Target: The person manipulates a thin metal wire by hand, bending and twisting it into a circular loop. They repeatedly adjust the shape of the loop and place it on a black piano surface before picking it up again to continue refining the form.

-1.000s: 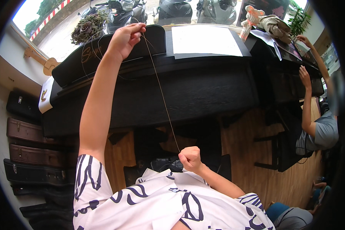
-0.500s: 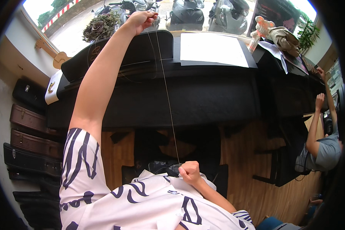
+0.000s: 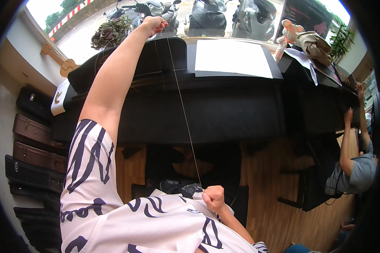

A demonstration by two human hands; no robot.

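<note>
A thin pale string [image 3: 183, 103] runs taut on a slant between my two hands, in front of a black table. Its upper end is pinched in the fingers of my left hand [image 3: 155, 25], raised at arm's length near the window. My right hand [image 3: 214, 198] is closed in a fist close to my shirt, gripping the lower part of the string. Fainter loose strands hang below the left hand, against a dark curved panel [image 3: 166, 55] on the table. Where the strands end I cannot make out.
White paper [image 3: 232, 59] lies on the black table [image 3: 232, 109]. Dried flowers [image 3: 109, 33] stand by the window, and a figurine [image 3: 289, 31] sits at right. Several instrument cases [image 3: 40, 154] line the left wall. Another person [image 3: 354, 170] works at far right.
My left hand has shifted slightly left and down, my right hand slightly right and down. The string stays taut between them. The other person's hands have moved.
</note>
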